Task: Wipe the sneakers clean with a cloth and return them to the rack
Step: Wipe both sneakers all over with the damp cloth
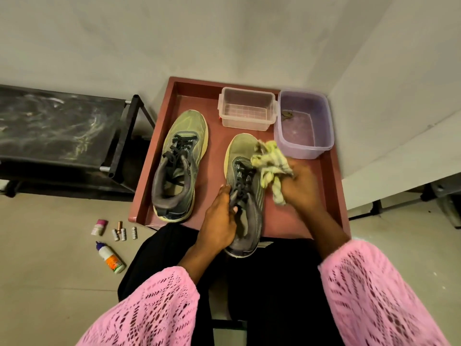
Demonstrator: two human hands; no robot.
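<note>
Sneakers — two on one tray (331, 196): left hand (219, 221) grips the right sneaker (245, 186), right hand (298, 186) clutches one cloth (270, 166).

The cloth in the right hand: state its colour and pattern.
The cloth is pale yellow-green with faint stripes, seen in the head view.

The sneakers (178, 166) look like matt mesh fabric with rubbery soles. The cloth (270, 166) is soft, crumpled, striped weave. Two boxes (247, 108) are smooth translucent plastic. The tray (159, 136) is matt red-brown. The rack (57, 126) has scuffed dark fabric.
</note>
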